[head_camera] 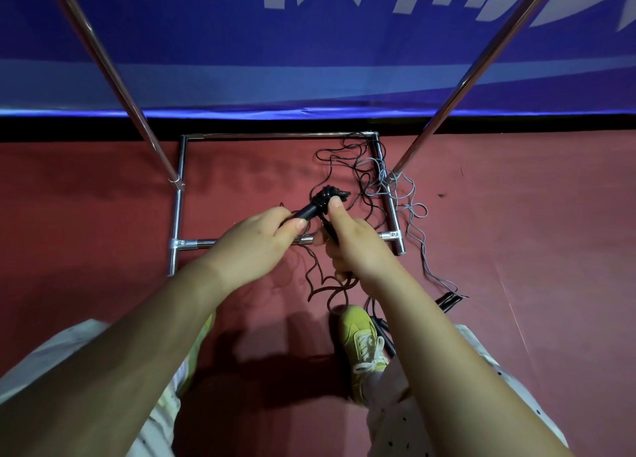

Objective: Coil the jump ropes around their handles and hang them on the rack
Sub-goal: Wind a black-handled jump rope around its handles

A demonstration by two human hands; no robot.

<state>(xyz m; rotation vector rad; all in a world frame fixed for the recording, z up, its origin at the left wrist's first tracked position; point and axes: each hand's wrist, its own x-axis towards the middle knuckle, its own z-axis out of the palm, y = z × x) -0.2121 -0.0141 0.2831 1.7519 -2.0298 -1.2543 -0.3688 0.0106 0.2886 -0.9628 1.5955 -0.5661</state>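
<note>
Black jump rope [344, 167], partly coiled: we see its loose cord trailing over the red floor [103, 198] inside and in front of the chrome base frame of the rack [179, 195], while several turns are already wound into a tight bundle [328, 196] at the far end of the black handles [304, 212]. From the left, one slanted chrome pole of the rack runs down to the base frame; our left hand [256, 241] is closed around the near end of the handles, thumb on top. Just to the right, our right hand [354, 243] pinches the cord against the bundle with thumb raised, and more black cord passes down through this fist toward the floor. Below it stands a yellow-green sneaker [361, 346] with white laces, beside a further pair of black handles [449, 300] lying on the floor. Farther right, a grey jump rope [406, 201] lies in loose loops around the foot of the second slanted pole. A blue banner [309, 60] spans the background.
</note>
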